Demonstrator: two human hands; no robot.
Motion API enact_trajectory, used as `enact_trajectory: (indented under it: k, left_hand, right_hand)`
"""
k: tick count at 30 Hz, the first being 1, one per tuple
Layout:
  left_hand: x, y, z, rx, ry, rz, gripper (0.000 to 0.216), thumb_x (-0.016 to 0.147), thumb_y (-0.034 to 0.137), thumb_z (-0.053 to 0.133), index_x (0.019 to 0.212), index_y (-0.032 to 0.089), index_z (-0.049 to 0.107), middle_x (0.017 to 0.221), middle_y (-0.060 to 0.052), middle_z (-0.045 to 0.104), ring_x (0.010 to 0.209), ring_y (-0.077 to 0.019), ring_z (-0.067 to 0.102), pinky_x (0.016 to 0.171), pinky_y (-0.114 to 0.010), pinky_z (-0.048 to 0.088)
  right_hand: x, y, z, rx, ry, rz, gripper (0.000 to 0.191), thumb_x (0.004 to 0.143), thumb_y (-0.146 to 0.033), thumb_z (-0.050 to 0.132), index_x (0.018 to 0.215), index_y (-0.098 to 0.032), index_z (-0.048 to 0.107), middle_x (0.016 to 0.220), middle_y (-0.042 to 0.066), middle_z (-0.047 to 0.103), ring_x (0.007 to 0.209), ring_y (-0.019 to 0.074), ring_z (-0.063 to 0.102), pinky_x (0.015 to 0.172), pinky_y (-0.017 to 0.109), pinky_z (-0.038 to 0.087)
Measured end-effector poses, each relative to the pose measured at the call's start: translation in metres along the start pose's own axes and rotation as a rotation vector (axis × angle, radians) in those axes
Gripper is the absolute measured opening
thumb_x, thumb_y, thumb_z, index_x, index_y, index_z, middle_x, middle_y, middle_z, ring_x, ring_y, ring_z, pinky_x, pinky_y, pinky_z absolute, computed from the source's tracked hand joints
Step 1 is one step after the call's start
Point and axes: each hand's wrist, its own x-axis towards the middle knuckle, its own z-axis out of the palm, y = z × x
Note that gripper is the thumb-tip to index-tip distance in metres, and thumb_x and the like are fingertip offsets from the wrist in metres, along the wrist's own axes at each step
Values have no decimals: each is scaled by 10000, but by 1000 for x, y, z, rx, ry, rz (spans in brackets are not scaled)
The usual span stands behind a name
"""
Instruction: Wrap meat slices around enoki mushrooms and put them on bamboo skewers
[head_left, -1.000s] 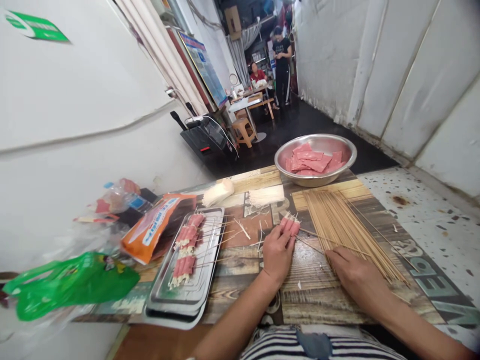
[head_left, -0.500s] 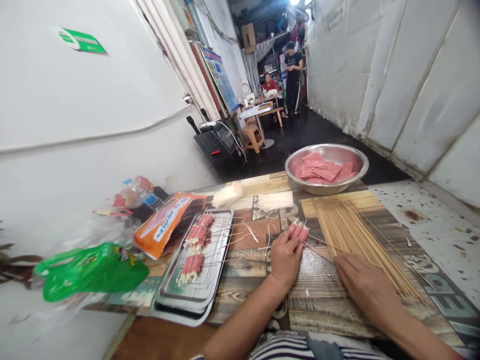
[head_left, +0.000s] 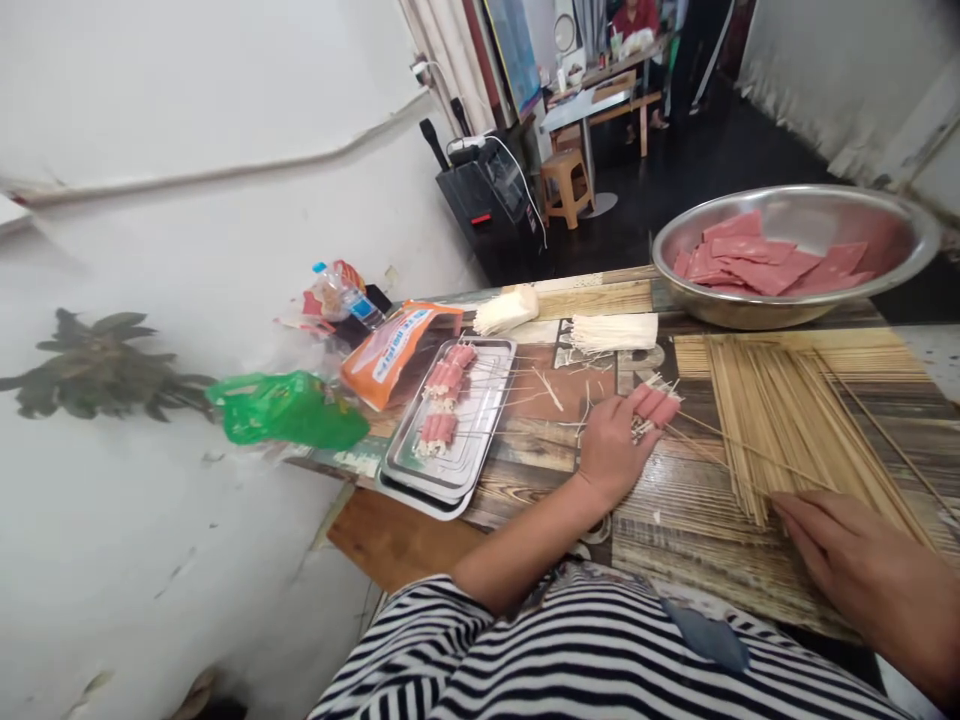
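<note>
Meat rolls (head_left: 660, 404) lie pinned under left fingers (head_left: 628, 418).

The widest open patch of the table (head_left: 675, 530) lies along its near edge, between the left hand (head_left: 615, 450), which is clasped over the meat rolls (head_left: 658, 405), and the flat right hand (head_left: 862, 570). A narrower bare strip runs between the left hand and the steel tray (head_left: 439, 468) (stray enoki strands litter it). Spread bamboo skewers (head_left: 787, 410) cover the wood to the right. The metal bowl (head_left: 750, 312) blocks the far edge, with enoki bundles (head_left: 611, 332) lying just beside it. The orange packet (head_left: 390, 345) and green bag (head_left: 289, 410) crowd the wall side.
</note>
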Motion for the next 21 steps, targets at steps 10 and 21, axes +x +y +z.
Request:
enact_trajectory:
  k: [10, 21]
  left_hand:
    - [-1, -6, 7, -54, -32, 43, 369, 881, 287, 589, 1237, 200, 547, 1058, -91, 651, 976, -228, 612, 900, -366, 529]
    - [-2, -7, 8, -54, 8, 59, 289, 894, 244, 555, 1173, 219, 625, 986, -64, 656, 914, -207, 628, 849, -344, 552]
  right_hand:
    - [-1, 11, 1, 5, -45, -67, 245, 892, -161, 486, 1103, -220, 596, 1029, 79, 634, 948, 208, 599, 796, 298, 504]
    - [19, 15, -4, 102, 1, -135, 214, 908, -157, 430, 1054, -181, 584, 959, 105, 624, 862, 196, 594, 757, 298, 481]
